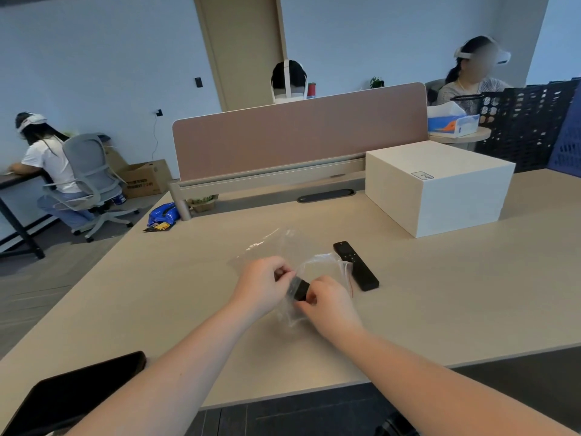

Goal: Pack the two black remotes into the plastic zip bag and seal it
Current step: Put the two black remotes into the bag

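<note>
The left hand [267, 280] is pinching the mouth of the clear, limp plastic zip bag [309, 269]; the right hand [330, 302] is gripping the first slim black plastic remote [301, 289], between both hands, end-first. The second black remote [356, 265] is lying just beyond the right hand. Film likely slippery; rigid, light remotes suit end grips.

Clear glossy plastic bag [284, 247]; matt black remote [356, 265]; smooth table [440, 294].
</note>
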Tool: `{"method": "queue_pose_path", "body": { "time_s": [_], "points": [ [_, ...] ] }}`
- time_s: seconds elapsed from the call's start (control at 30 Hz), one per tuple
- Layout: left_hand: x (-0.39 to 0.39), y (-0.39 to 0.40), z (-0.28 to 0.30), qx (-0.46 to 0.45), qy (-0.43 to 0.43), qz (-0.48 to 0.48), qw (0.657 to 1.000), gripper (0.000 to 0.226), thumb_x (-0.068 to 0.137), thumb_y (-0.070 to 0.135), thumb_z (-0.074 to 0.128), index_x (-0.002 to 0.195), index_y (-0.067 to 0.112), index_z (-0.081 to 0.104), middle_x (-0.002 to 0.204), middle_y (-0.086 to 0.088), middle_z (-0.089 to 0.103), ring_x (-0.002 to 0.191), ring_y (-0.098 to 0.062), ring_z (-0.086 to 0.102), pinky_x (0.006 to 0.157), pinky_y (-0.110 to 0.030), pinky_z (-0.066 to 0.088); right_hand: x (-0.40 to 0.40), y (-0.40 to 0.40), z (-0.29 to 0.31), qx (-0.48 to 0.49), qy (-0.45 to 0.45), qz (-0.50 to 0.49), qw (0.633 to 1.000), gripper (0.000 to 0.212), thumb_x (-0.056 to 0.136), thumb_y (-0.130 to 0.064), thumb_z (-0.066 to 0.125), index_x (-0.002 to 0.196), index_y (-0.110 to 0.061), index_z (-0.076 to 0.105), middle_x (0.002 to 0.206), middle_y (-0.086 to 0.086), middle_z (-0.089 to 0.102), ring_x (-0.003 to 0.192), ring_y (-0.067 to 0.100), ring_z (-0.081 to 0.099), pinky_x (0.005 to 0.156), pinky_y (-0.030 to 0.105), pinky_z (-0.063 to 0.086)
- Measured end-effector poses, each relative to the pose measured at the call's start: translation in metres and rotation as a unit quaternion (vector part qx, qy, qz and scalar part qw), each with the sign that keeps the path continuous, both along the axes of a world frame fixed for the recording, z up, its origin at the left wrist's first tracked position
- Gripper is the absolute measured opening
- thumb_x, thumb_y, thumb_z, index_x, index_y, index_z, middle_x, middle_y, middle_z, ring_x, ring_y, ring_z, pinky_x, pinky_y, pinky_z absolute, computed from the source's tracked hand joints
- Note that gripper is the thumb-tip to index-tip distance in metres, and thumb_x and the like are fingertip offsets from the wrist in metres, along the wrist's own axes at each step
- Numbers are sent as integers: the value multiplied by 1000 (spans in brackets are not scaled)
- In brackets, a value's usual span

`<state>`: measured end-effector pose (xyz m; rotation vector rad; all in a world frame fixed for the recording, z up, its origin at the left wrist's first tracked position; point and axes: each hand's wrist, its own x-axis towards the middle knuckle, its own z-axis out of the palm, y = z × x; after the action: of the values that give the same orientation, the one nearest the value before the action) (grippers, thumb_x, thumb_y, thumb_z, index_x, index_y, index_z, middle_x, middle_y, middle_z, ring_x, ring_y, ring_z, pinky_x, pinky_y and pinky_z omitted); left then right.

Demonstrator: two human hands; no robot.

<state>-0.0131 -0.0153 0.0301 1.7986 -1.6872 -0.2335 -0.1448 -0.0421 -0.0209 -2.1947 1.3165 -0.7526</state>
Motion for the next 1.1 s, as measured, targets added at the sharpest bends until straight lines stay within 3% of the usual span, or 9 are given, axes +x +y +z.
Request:
{"method": "queue_pose_path", "body": {
  "time_s": [0.1, 0.23, 0.37, 0.6, 0.73, 0.9, 1.0, 1.1],
  "points": [
    [0, 2, -6, 5, -1, -2, 1000, 11, 83, 19, 62, 74, 14, 67, 54, 12, 55, 66, -22, 62, 65, -32, 50, 7, -2, -6, 12, 24, 10, 1000, 17, 87, -26, 63, 88, -9, 63, 94, 5, 50, 77, 18, 48, 73, 25, 40],
    [2, 2, -11, 9, -10, -3, 1000, 9, 82, 17, 62, 75, 13, 67, 55, 14, 54, 62, -14, 57, 58, -21, 42, 19, -7, -11, -7, 64, 20, 998, 23, 89, -22, 55, 102, -6, 65, 110, 11, 58, 95, 27, 58, 77, 32, 45],
    [4, 0, -14, 21, -2, -9, 1000, 10, 82, 17, 63, 72, 18, 66, 57, 13, 57, 62, -14, 59, 62, -23, 45, 31, -15, -15, -20, 91, 18, 995, 28, 90, -13, 46, 109, -7, 65, 113, 13, 59, 100, 31, 58, 80, 35, 48],
    [8, -1, -17, 15, -17, -19, 1000, 9, 82, 18, 63, 75, 15, 67, 54, 15, 53, 61, -16, 55, 63, -26, 44, 40, -22, -20, -28, 150, 28, 988, 30, 88, -11, 44, 111, -9, 63, 118, 12, 50, 117, 29, 40, 99, 36, 43],
    [10, -1, -17, 15, -21, -13, 1000, 9, 83, 18, 63, 75, 14, 67, 58, 11, 56, 61, -16, 57, 62, -26, 44, 30, -20, -18, -31, 106, 39, 993, 28, 87, -10, 44, 107, -8, 65, 113, 14, 53, 110, 30, 46, 91, 35, 46],
    [10, -3, -14, 0, -35, 9, 999, 11, 83, 21, 62, 75, 15, 67, 53, 14, 52, 53, -2, 48, 51, -11, 33, -7, -20, -18, -126, -31, -6, 992, 21, 84, -4, 54, 93, -6, 73, 91, 14, 68, 89, 32, 60, 77, 40, 53],
    [8, -3, -14, -2, -36, 17, 999, 11, 84, 21, 61, 76, 16, 67, 61, 9, 60, 60, -13, 52, 54, -18, 37, -32, -25, -17, -209, -64, -54, 974, 17, 75, 1, 62, 85, -4, 74, 74, 12, 68, 72, 35, 62, 65, 38, 54],
    [5, -3, -12, -7, -40, 19, 999, 10, 84, 19, 59, 78, 16, 66, 72, 1, 69, 69, -19, 60, 63, -29, 46, -52, -33, -21, -221, -48, -129, 965, 21, 79, -4, 63, 96, -12, 72, 81, 8, 66, 78, 34, 58, 67, 35, 50]
  ]
}}
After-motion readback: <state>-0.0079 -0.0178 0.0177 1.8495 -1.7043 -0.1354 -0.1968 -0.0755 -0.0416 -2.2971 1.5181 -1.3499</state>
